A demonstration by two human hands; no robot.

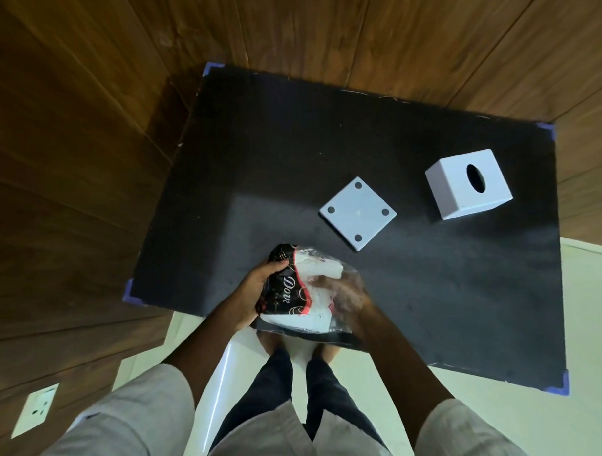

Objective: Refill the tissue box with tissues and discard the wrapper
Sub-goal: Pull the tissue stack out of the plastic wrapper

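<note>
Over the near edge of the black table (431,291), a tissue pack (295,296) gripped between both hands: left hand (257,290) clasped on its dark printed wrapper end, right hand (355,302) blurred, fingers inside the clear end against the white tissues (320,271). Farther back, well apart, white base plate (357,213) lying flat, and tissue box (468,184) right of it, oval slot up

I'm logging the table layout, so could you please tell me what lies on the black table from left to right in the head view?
Tissue pack held in both hands → flat white base plate → white tissue box.
</note>
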